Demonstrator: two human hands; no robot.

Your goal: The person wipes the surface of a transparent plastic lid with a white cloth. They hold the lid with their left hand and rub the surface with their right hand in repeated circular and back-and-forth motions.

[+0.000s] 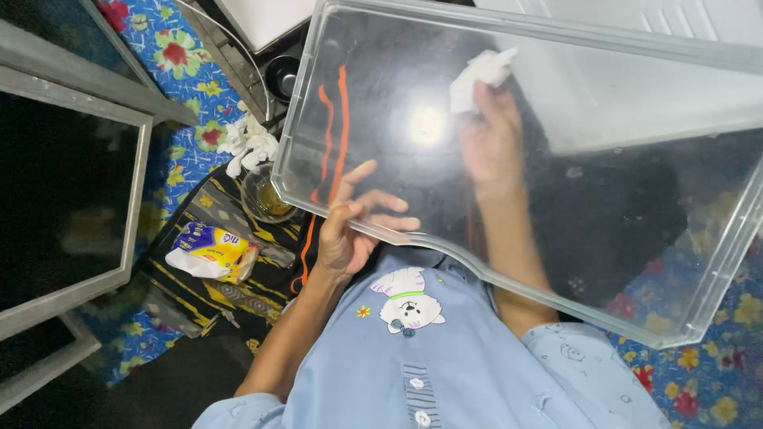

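Both of our hands are on the clear plastic tray (556,199), held tilted over our lap: the left hand (350,230) clamps its near rim, the right hand (489,139) presses a white cloth (477,75) against its far side. We judge the wiping partly done; specks and smears show at the right.

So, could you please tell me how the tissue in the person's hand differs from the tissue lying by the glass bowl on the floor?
The held tissue is one small wad, pressed against the clear plastic tray by the right hand; the floor tissue is a larger, loose crumpled heap, untouched. The held tissue shows through the tray, while the floor tissue lies beside the glass bowl. Both are white and crumpled.
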